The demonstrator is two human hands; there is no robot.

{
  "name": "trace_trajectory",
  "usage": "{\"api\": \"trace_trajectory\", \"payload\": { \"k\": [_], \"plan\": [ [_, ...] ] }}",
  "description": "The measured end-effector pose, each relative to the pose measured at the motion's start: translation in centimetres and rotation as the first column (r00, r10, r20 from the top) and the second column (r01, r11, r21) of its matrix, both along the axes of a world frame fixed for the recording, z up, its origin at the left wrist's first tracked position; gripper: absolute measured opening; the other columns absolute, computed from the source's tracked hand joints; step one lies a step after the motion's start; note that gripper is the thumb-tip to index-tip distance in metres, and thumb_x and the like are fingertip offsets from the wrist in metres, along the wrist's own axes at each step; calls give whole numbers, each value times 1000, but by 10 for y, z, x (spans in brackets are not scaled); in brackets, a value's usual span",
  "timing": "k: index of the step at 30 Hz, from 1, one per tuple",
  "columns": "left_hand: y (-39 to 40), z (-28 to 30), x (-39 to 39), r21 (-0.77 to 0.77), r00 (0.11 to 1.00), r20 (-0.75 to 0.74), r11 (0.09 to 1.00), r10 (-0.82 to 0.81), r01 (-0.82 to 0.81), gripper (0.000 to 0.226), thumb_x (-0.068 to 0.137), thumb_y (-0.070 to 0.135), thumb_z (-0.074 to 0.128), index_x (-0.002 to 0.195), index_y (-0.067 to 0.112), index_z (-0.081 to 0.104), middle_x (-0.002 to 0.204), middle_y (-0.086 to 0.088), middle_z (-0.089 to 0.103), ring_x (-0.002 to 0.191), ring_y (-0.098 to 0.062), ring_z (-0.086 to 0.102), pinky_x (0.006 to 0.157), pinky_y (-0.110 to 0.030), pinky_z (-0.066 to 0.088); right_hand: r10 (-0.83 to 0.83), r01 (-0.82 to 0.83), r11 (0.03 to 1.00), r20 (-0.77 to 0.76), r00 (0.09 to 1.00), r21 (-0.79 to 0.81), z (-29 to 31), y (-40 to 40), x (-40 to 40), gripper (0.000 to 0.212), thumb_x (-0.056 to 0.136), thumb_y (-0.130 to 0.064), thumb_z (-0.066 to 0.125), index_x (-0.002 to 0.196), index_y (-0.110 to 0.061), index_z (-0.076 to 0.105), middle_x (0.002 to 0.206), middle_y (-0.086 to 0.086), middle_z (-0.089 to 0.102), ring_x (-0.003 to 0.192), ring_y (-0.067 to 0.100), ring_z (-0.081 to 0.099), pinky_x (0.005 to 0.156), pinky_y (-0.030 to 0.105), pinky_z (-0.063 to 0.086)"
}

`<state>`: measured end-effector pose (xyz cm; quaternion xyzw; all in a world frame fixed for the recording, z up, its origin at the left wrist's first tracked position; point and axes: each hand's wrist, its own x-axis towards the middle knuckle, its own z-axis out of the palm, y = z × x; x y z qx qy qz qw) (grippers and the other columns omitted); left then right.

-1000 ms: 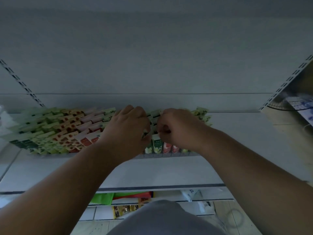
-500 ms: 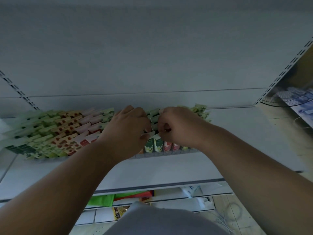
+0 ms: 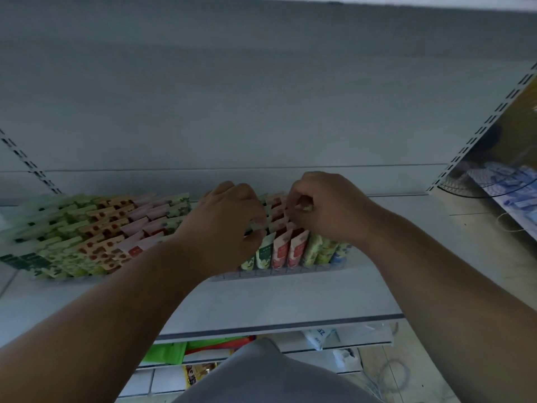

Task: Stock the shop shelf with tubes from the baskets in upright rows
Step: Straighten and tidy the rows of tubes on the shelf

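Where hands point(image 3: 229, 219) meet, tube tops point(image 3: 276, 212) perhaps hidden.

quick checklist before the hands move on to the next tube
1. Front tubes between the hands upright: ok, they stand with crimped ends up.
2. Left hand settled on the rows: ok, fingertips pinch a tube top.
3. Right hand free to let go: cannot tell, its curled fingers hide what the grip holds.
4. Clear rail holding the front row: ok, tube bottoms sit behind it.
5. Block of tubes at left upright: not ok, they lean in slanted rows.
6. Bare shelf to the right: ok, room for more.
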<state>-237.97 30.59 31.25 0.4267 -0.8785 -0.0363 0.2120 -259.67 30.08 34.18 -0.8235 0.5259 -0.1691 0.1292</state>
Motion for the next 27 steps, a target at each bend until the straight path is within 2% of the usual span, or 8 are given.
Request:
{"api": "trace_trajectory", "payload": {
  "k": [3, 6, 8, 12, 15, 17, 23, 27],
  "plan": [
    [-4, -2, -17, 9, 1000, 10, 1000, 10, -10, 16, 77, 32, 59, 88, 27, 69, 94, 5, 59, 88, -21, 51, 77, -34, 47, -45, 46, 998, 4, 999, -33, 3, -4, -22, 7, 83, -28, 70, 87, -23, 70, 80, -13, 52, 71, 2, 50, 58, 18, 32],
    [-9, -2, -33, 6, 999, -19, 999, 41, -41, 10, 76, 26, 67, 86, 26, 68, 94, 5, 60, 88, -20, 51, 77, -31, 42, -47, 46, 998, -10, 999, -37, 6, -6, -38, 7, 85, -29, 70, 89, -24, 70, 80, -12, 52, 70, 2, 50, 57, 18, 32],
    [-13, -2, -43, -3, 997, -1, 997, 76, -76, 10, 76, 24, 68, 86, 25, 68, 94, 3, 60, 88, -22, 52, 77, -30, 41, -14, 13, 999, -27, 1000, -30, 5, -9, -45, 9, 85, -28, 70, 91, -22, 72, 82, -10, 54, 71, 7, 52, 58, 18, 34],
    [-22, -2, -53, 25, 988, 34, 988, 150, -151, 17, 72, 30, 59, 86, 26, 69, 92, 2, 60, 86, -25, 55, 80, -37, 48, 75, -76, 997, -57, 996, -16, -3, -22, -44, 10, 86, -25, 67, 94, -22, 72, 80, -7, 52, 72, 11, 51, 61, 26, 32],
    [-27, 0, -56, 43, 977, 31, 977, 210, -211, 13, 74, 26, 67, 86, 24, 70, 92, -1, 61, 90, -28, 54, 79, -37, 48, 123, -124, 992, -63, 990, -7, -11, -34, -42, 12, 87, -23, 67, 97, -21, 73, 79, -9, 49, 71, 10, 49, 59, 25, 31],
    [-29, 1, -58, 52, 972, 52, 972, 227, -230, 12, 76, 25, 68, 88, 26, 70, 94, 0, 61, 92, -27, 53, 81, -39, 49, 137, -136, 991, -59, 989, 12, -12, -40, -44, 12, 87, -24, 67, 97, -21, 72, 77, -12, 47, 70, 7, 47, 56, 19, 29],
    [-39, 1, -64, 95, 964, 73, 961, 254, -260, 15, 78, 30, 59, 91, 28, 67, 95, 2, 58, 93, -23, 53, 85, -40, 47, 163, -163, 987, -86, 983, 6, -11, -53, -43, 9, 87, -29, 67, 94, -23, 70, 79, -9, 50, 69, 7, 48, 54, 17, 28],
    [-38, 5, -75, 69, 983, 32, 981, 182, -184, 17, 77, 33, 58, 87, 26, 69, 92, 1, 59, 87, -23, 52, 80, -36, 46, 160, -157, 987, -100, 982, 34, -13, -55, -54, 7, 84, -22, 67, 91, -20, 71, 80, -6, 54, 69, 9, 49, 57, 25, 32]
  ]
}}
